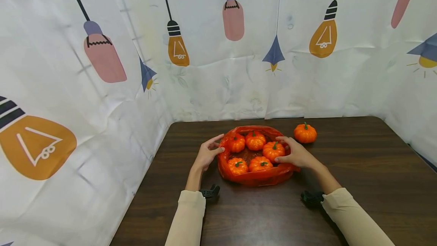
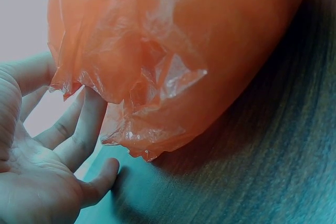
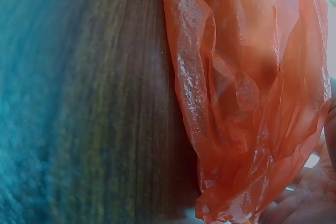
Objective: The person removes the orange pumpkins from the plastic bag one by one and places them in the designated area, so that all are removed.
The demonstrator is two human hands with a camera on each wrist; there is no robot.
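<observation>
One brown table (image 1: 259, 215) fronts patterned white sheeting (image 1: 218, 82), hands (image 1: 206, 155) (image 1: 297, 155) holding red bag (image 1: 257, 179) (left) and pumpkin (image 1: 272, 152) (right).

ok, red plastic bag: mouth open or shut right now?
Open. In the head view, the red plastic bag's rim is spread wide, and five small orange pumpkins show inside.

the right wrist view's edges cut off right hand (image 3: 302, 200) and bag (image 3: 239, 145)
</observation>
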